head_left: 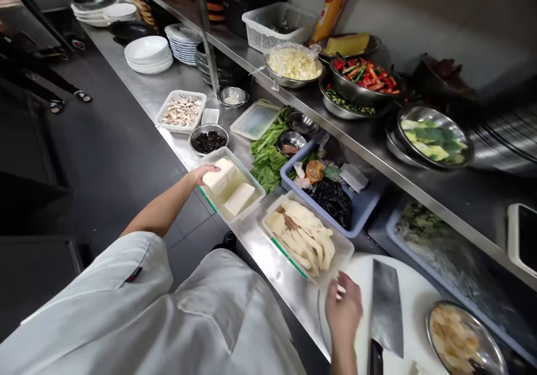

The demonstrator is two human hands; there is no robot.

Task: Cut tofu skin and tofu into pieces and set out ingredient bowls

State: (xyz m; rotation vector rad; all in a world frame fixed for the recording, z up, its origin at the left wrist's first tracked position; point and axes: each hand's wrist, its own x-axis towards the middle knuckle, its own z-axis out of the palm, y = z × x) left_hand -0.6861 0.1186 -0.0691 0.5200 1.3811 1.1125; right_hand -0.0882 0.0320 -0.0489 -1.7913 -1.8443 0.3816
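Note:
My left hand [205,174] grips a block of tofu [216,180] at the left edge of a clear container [257,198] with liquid in it. A second tofu block [239,199] lies in that container. My right hand [344,302] is over the near left part of a round white cutting board [413,285], its fingers curled near the corner of a container of pale sliced strips [308,232]; whether it holds anything is unclear. A cleaver [386,308] lies on the board, right of my right hand.
Leafy greens [268,154], a bowl of dark pieces [210,141] and a basket of sliced mushrooms [181,111] stand behind. A blue tray [361,221] is beyond the strips. The metal shelf [377,165] overhangs the counter. A metal bowl [489,352] stands at the right.

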